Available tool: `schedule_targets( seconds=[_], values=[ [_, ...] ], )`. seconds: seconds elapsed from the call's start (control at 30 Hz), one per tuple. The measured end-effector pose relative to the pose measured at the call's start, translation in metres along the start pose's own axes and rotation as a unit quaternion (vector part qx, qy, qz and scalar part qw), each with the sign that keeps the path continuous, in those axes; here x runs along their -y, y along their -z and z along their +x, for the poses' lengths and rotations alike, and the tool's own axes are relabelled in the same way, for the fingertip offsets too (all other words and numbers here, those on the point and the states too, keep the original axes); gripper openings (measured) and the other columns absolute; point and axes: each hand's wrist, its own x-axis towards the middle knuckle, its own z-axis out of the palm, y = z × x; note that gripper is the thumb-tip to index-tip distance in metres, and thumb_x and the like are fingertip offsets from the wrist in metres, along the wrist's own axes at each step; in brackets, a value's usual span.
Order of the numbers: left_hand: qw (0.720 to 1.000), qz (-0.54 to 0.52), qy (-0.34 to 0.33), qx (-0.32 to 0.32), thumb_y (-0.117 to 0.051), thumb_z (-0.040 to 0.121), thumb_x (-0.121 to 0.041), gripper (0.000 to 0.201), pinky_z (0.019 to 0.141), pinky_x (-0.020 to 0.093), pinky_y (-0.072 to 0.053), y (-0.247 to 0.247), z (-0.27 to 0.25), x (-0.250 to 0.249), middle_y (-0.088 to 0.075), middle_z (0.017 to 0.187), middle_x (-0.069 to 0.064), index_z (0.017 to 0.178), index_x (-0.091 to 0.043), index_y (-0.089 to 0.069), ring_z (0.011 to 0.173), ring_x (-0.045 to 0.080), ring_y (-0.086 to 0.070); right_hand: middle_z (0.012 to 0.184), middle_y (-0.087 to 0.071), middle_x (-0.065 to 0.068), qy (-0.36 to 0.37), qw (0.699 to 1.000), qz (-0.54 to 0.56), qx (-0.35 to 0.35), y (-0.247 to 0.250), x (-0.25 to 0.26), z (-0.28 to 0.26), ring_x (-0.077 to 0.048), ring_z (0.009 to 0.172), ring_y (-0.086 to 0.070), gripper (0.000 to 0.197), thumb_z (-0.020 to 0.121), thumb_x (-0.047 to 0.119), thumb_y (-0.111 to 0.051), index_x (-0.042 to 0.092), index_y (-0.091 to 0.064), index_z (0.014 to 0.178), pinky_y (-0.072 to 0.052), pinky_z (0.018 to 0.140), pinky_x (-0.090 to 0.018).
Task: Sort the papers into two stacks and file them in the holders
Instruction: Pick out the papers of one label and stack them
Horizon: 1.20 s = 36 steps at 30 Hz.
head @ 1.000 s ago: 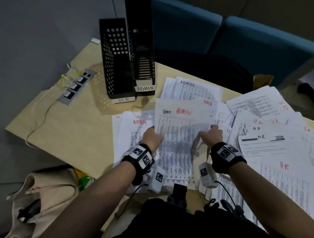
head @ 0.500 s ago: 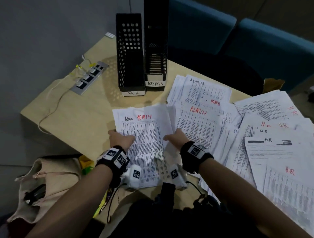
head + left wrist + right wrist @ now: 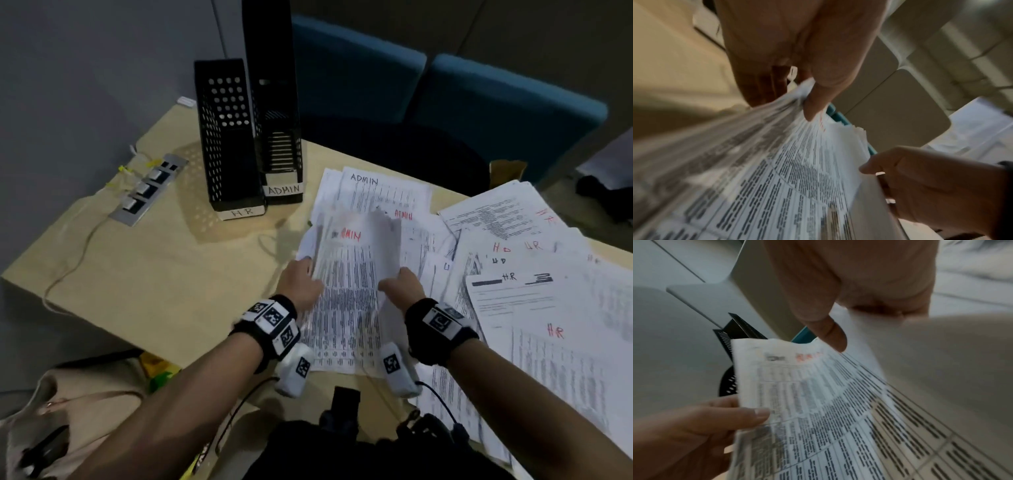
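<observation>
A stack of printed sheets marked ADMIN in red (image 3: 352,284) is held over the wooden table (image 3: 154,274). My left hand (image 3: 301,281) pinches its left edge and my right hand (image 3: 400,286) its right edge. The left wrist view shows the thumb (image 3: 818,94) pressed on top of the sheets (image 3: 777,178). In the right wrist view the thumb (image 3: 830,332) lies on the bent stack (image 3: 818,402). Two black holders stand behind it: the one labelled HR (image 3: 229,137) and the taller one labelled ADMIN (image 3: 274,102). More ADMIN sheets (image 3: 383,192) and HR sheets (image 3: 548,308) lie to the right.
A grey socket panel (image 3: 147,190) with a cable sits at the table's left corner. A beige bag (image 3: 68,411) lies on the floor at lower left. Blue chairs (image 3: 479,113) stand behind the table. Bare wood stretches left of the stack.
Both hands gathered the ADMIN sheets into one stack and have now raised it off the table; its top edge curls upward.
</observation>
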Motion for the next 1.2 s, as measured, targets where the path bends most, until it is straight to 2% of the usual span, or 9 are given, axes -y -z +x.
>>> schedule_targets(
  seconds=[0.13, 0.3, 0.4, 0.57, 0.7, 0.8, 0.93, 1.03, 1.2],
  values=[
    [0.992, 0.109, 0.057, 0.037, -0.058, 0.084, -0.013, 0.064, 0.096, 0.042, -0.049, -0.028, 0.021, -0.002, -0.038, 0.131, 0.017, 0.143, -0.014, -0.036, 0.112, 0.036, -0.054, 0.131, -0.039, -0.021, -0.034, 0.996, -0.080, -0.010, 0.000, -0.015, 0.000, -0.036, 0.111, -0.050, 0.054, 0.084, 0.010, -0.059, -0.004, -0.037, 0.131, -0.049, 0.086, -0.034],
    [0.997, 0.050, 0.053, 0.011, -0.048, 0.086, -0.002, 0.062, 0.059, 0.030, -0.047, -0.041, 0.020, -0.007, -0.059, 0.099, 0.010, 0.143, -0.019, -0.032, 0.081, 0.031, -0.062, 0.135, -0.035, -0.021, -0.028, 0.994, -0.110, -0.011, -0.007, -0.016, -0.001, -0.035, 0.120, -0.043, 0.057, 0.084, 0.013, -0.059, -0.003, -0.036, 0.134, -0.045, 0.100, -0.038],
    [0.997, 0.063, 0.036, -0.036, -0.046, 0.084, 0.006, 0.060, 0.062, 0.035, -0.051, -0.043, 0.019, -0.012, -0.063, 0.106, 0.016, 0.139, -0.017, -0.037, 0.087, 0.035, -0.065, 0.138, -0.032, -0.021, -0.036, 0.991, -0.128, -0.006, -0.007, -0.014, 0.001, -0.034, 0.125, -0.037, 0.058, 0.086, 0.016, -0.057, -0.003, -0.034, 0.135, -0.041, 0.103, -0.040],
    [0.990, -0.083, 0.084, -0.072, -0.054, 0.085, 0.010, 0.055, 0.046, 0.028, -0.050, -0.025, 0.025, 0.006, -0.061, 0.101, 0.003, 0.130, -0.017, -0.037, 0.064, 0.020, -0.061, 0.142, -0.029, -0.022, -0.047, 0.991, -0.120, -0.025, -0.004, -0.012, 0.015, -0.038, 0.130, -0.031, 0.061, 0.084, 0.015, -0.056, -0.004, -0.032, 0.136, -0.036, 0.104, -0.041],
    [0.986, -0.131, 0.104, -0.007, -0.053, 0.087, 0.008, 0.047, 0.061, 0.035, -0.054, -0.007, 0.032, 0.031, -0.063, 0.102, 0.020, 0.132, -0.002, -0.048, 0.067, 0.021, -0.055, 0.133, -0.042, -0.020, -0.061, 0.998, -0.006, -0.024, -0.003, -0.013, 0.024, -0.035, 0.112, -0.051, 0.067, 0.080, 0.018, -0.067, 0.000, -0.032, 0.134, -0.051, 0.086, -0.040],
    [0.978, -0.169, 0.119, 0.023, -0.060, 0.090, -0.003, 0.040, 0.075, 0.036, -0.050, 0.000, 0.029, 0.041, -0.061, 0.091, 0.010, 0.128, 0.000, -0.051, 0.078, 0.022, -0.057, 0.121, -0.054, -0.017, -0.071, 0.994, 0.077, 0.026, -0.004, -0.016, 0.030, -0.028, 0.096, -0.055, 0.072, 0.074, 0.022, -0.075, -0.001, -0.038, 0.132, -0.049, 0.068, -0.033],
    [0.963, -0.227, 0.130, 0.065, -0.074, 0.076, -0.021, 0.056, 0.110, 0.050, -0.036, 0.006, 0.022, 0.043, -0.066, 0.120, 0.004, 0.128, -0.011, -0.055, 0.118, 0.027, -0.058, 0.100, -0.069, -0.019, -0.074, 0.974, 0.201, 0.078, 0.002, -0.021, 0.034, -0.034, 0.088, -0.067, 0.042, 0.070, 0.010, -0.078, -0.003, -0.062, 0.107, -0.058, 0.080, -0.046],
    [0.959, -0.241, 0.099, 0.110, -0.074, 0.080, -0.016, 0.056, 0.109, 0.040, -0.035, 0.005, 0.023, 0.026, -0.066, 0.116, -0.003, 0.132, -0.010, -0.053, 0.123, 0.024, -0.055, 0.094, -0.070, -0.022, -0.036, 0.962, 0.249, 0.104, 0.018, -0.021, 0.030, -0.035, 0.087, -0.066, 0.034, 0.070, -0.001, -0.077, -0.005, -0.066, 0.102, -0.055, 0.080, -0.044],
    [0.978, -0.161, 0.055, 0.116, -0.084, 0.049, -0.067, 0.115, 0.110, 0.052, -0.036, -0.009, 0.045, -0.024, -0.050, 0.143, 0.005, 0.144, -0.021, -0.036, 0.133, 0.027, -0.048, 0.079, -0.067, -0.016, 0.005, 0.955, 0.296, 0.031, 0.053, -0.027, 0.032, -0.031, 0.072, -0.063, 0.024, 0.069, -0.013, -0.070, 0.005, -0.062, 0.082, -0.055, 0.071, -0.045]
  ],
)
